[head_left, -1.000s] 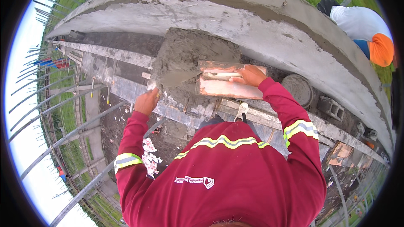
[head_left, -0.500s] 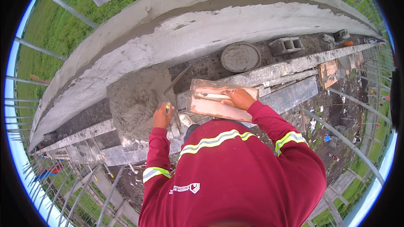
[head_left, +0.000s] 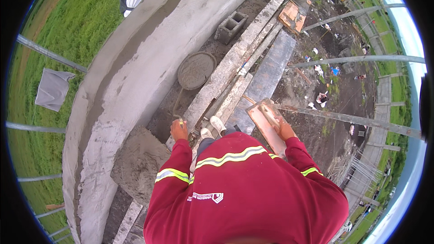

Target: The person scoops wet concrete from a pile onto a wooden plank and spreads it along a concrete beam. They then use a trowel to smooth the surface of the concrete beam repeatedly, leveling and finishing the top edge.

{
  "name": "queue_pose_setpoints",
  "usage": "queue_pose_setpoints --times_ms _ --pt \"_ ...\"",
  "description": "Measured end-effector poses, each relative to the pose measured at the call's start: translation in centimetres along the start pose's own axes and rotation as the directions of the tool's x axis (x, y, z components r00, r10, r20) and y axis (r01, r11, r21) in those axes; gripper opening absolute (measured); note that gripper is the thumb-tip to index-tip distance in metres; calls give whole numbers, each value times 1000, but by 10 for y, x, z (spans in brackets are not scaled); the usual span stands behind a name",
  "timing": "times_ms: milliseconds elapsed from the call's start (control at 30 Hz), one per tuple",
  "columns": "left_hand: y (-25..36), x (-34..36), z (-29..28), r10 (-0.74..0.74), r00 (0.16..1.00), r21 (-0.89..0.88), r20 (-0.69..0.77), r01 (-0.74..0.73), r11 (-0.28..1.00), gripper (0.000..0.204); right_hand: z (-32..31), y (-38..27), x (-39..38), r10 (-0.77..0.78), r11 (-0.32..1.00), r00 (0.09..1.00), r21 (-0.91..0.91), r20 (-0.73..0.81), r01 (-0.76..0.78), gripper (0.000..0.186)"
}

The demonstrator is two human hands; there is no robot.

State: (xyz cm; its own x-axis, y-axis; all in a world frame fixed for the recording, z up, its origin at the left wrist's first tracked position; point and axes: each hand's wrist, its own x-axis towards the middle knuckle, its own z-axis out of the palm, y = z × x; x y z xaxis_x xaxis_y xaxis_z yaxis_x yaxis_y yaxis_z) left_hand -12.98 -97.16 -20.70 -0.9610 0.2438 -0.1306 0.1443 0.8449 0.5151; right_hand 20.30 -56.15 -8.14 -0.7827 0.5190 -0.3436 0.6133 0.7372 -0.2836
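My left hand [head_left: 179, 130] is closed around the yellow handle of a trowel [head_left: 181, 121]. Its thin metal part points away from me, toward the round tub [head_left: 209, 82] of grey mortar; the blade is hard to make out against the dark planking. Beside and below that hand lies a heap of wet mortar [head_left: 138, 160] on a board. On the right, my right hand [head_left: 284, 129] grips the bar handle of a rectangular wooden float [head_left: 264, 124], its face stained with pinkish and grey patches. The float is held up, tilted, clear of the planks.
A curved, partly plastered wall [head_left: 131, 77] runs along the left. A hollow concrete block [head_left: 230, 27] sits beyond the tub. My shoes stand on narrow scaffold planks [head_left: 226, 104]. Metal pipes [head_left: 361, 58] cross on the right, above ground far below. Grey cloth [head_left: 53, 89] hangs at left.
My view and body have turned right, along the planks, so the wall now runs steeply up the picture. The trowel and float stay in my hands; the float has swung to the right.
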Motion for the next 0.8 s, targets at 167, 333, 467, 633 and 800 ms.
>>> queue_pose_setpoints --times_ms 167,333,467,633,800 --pt "54 21 3 216 973 -83 -86 -223 971 39 44 22 -76 241 943 970 244 -32 -226 55" --pt "177 87 57 362 929 -340 77 -317 885 37 88 45 -111 507 801 860 336 60 -495 53" --pt "252 157 121 509 860 -177 -29 -506 844 38 117 76 -121 619 706 784 406 45 -581 52" --pt "272 184 167 442 893 -12 82 -442 897 42 135 115 -128 756 567 647 396 99 -723 56" --pt "268 171 185 390 916 158 93 -401 903 45 133 158 -119 768 513 632 489 107 -706 49"
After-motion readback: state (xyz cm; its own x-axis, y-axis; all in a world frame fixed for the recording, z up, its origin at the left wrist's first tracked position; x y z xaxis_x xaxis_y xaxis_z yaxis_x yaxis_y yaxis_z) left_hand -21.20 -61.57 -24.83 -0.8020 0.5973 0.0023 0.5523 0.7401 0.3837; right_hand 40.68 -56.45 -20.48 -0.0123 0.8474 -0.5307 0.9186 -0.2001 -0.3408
